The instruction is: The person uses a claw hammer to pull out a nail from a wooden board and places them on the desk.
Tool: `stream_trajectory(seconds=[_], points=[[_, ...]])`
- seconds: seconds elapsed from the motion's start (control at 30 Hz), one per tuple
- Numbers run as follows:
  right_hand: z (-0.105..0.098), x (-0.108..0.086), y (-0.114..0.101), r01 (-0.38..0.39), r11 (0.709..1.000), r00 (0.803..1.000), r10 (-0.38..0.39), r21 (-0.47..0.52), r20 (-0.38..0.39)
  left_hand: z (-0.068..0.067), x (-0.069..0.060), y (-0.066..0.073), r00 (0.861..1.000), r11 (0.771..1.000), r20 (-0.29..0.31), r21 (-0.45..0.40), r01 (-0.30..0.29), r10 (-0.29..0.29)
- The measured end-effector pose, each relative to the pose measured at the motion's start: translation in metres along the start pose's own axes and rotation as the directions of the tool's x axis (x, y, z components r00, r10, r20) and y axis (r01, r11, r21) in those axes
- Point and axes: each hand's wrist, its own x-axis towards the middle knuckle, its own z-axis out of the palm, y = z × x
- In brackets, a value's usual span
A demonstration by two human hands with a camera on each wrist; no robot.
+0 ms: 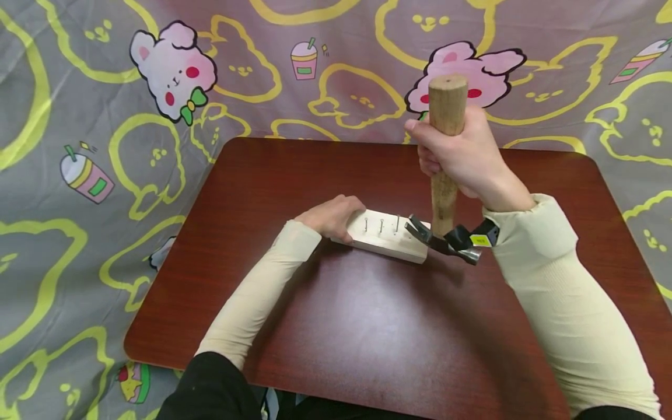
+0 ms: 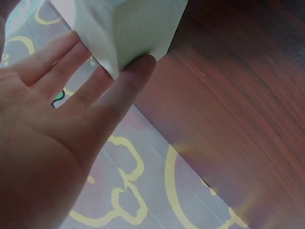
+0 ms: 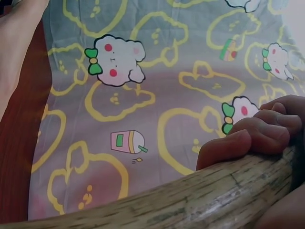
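A pale wooden block (image 1: 388,245) lies on the table, with several thin nails (image 1: 381,226) standing upright in its top. My left hand (image 1: 332,217) grips the block's left end, thumb on the near side; the left wrist view shows thumb and fingers on the block (image 2: 143,28). My right hand (image 1: 467,153) holds a claw hammer (image 1: 443,198) by its wooden handle, head downward. The claw points left over the block's right end, close to a taller nail; whether they touch I cannot tell. In the right wrist view, curled fingers (image 3: 248,136) wrap the handle (image 3: 181,200).
The reddish-brown table (image 1: 336,326) has rounded corners. A grey and pink cloth (image 1: 346,52) with cartoon prints hangs behind it and on both sides. A black strap device (image 1: 472,236) on the right wrist hides part of the hammer head.
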Motion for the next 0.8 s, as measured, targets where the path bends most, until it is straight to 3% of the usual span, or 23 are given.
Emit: stream_trajectory(seconds=[0.8], points=[[0.012,0.028,0.018,-0.109,0.964,0.991,0.124,-0.243,0.047,0.005,0.000,-0.001,1.000,0.999,-0.012,0.033,-0.018,0.019]])
